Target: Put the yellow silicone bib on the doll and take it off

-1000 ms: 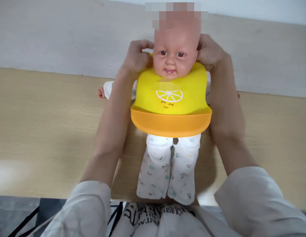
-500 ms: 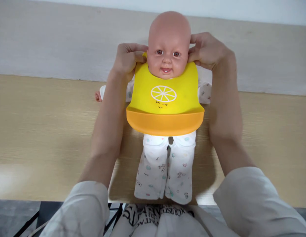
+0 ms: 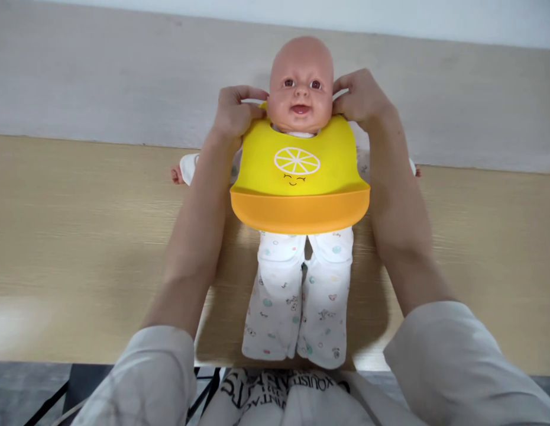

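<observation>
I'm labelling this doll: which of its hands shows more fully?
The doll hand past the person's left forearm; the other barely shows beyond the right forearm.

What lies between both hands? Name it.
The head view shows the doll's head and the top of the yellow bib between the left hand and right hand.

Bib point(image 3: 257, 171): neck ends lost behind doll point(image 3: 301, 59) | Doll's torso: mostly covered | Left hand point(image 3: 235, 112), right hand point(image 3: 361, 97): some fingers hidden | Shirt point(image 3: 319, 408): cut off by lower edge, lettering broken by folds
</observation>
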`<action>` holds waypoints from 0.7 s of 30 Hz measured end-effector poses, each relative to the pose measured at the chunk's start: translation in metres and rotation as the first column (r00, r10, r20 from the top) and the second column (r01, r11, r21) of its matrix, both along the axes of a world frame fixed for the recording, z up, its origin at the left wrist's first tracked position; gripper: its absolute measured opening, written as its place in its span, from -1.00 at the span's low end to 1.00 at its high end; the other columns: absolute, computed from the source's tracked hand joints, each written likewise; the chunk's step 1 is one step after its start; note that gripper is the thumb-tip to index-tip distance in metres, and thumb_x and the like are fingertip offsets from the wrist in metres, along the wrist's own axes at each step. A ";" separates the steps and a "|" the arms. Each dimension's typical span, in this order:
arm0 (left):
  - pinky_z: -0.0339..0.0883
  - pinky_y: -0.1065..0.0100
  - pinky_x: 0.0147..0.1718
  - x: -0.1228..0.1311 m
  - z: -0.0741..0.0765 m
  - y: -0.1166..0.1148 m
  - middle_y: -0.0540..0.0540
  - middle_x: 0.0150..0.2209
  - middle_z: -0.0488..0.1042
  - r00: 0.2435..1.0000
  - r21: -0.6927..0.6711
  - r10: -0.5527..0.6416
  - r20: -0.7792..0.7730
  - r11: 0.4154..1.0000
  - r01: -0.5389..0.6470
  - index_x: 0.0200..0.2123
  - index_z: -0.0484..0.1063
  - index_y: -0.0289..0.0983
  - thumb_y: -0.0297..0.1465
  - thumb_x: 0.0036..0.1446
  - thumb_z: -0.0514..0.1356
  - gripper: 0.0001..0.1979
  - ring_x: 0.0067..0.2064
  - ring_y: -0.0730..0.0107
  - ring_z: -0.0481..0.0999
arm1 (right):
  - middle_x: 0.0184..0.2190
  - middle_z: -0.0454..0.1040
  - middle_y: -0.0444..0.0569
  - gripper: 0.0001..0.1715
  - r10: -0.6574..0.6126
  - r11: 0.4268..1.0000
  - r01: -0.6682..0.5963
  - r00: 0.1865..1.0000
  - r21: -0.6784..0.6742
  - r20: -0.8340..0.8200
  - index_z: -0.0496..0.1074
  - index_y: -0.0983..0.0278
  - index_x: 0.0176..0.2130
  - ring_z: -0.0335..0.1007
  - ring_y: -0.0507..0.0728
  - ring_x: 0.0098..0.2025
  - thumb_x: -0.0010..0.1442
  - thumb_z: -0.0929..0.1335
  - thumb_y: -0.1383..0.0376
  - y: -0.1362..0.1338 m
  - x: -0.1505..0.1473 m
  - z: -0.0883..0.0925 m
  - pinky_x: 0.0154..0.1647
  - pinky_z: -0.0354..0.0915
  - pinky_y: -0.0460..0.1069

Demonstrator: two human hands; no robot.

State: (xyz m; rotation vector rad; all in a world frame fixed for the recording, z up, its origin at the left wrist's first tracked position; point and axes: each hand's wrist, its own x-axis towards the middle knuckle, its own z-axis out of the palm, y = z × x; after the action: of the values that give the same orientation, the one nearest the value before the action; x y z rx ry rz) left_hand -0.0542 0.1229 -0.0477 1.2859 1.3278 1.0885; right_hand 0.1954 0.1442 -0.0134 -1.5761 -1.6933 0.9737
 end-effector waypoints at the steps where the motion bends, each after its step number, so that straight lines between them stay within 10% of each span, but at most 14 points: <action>1: 0.36 0.05 -0.20 0.001 -0.001 0.000 0.04 -0.45 0.50 1.000 0.000 -0.001 -0.027 1.000 0.001 -0.26 0.43 -0.13 -0.04 -0.38 0.41 -0.43 -0.23 0.25 0.41 | -0.67 0.29 -0.24 -0.71 0.005 1.000 -0.005 1.000 0.010 0.006 0.53 0.36 -0.33 0.17 -0.08 -0.53 -0.04 0.42 0.66 0.002 0.000 -0.003 -0.35 0.32 -0.09; 11: 0.41 0.11 -0.22 0.009 0.009 -0.011 0.04 -0.57 0.38 0.999 -0.025 0.035 0.006 0.999 -0.035 -0.37 0.44 -0.23 -0.49 -0.25 0.20 -0.75 -0.36 0.38 0.41 | -0.66 0.28 -0.25 -0.78 0.071 0.997 -0.070 0.993 -0.014 0.092 0.51 0.41 -0.38 0.14 -0.11 -0.47 -0.01 0.39 0.65 0.007 0.003 -0.015 -0.30 0.21 -0.13; 21: 0.38 0.09 -0.10 0.009 0.008 -0.009 0.02 -0.44 0.51 0.995 -0.042 -0.044 -0.088 0.998 0.041 -0.41 0.41 -0.17 -0.34 -0.10 0.28 -0.87 -0.25 0.32 0.41 | -0.52 0.43 -0.14 -0.74 0.112 0.992 -0.124 0.928 0.013 0.356 0.55 0.43 -0.29 0.31 -0.02 -0.34 0.02 0.35 0.62 0.008 0.004 -0.013 -0.04 0.33 -0.04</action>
State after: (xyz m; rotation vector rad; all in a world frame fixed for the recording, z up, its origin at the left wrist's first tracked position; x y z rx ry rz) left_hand -0.0456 0.1139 -0.0399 1.3398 1.3751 0.9806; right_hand 0.1996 0.1526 -0.0264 -1.7215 -2.0597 0.7400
